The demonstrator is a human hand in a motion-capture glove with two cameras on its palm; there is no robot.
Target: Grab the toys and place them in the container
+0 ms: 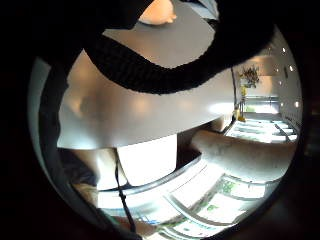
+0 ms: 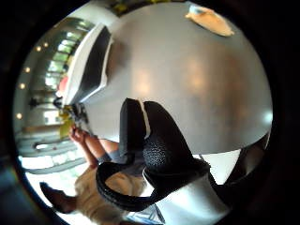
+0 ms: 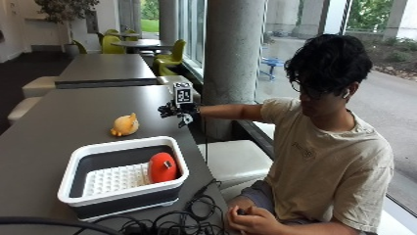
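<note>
The gloved right hand (image 3: 177, 110) hovers above the worktop (image 3: 58, 122), fingers relaxed, grasping nothing. One yellow toy (image 3: 124, 125) lies on the worktop just left of it and slightly nearer, long axis roughly left to right. One red toy (image 3: 162, 167) already sits in the single container (image 3: 78, 157), nearer still.
</note>
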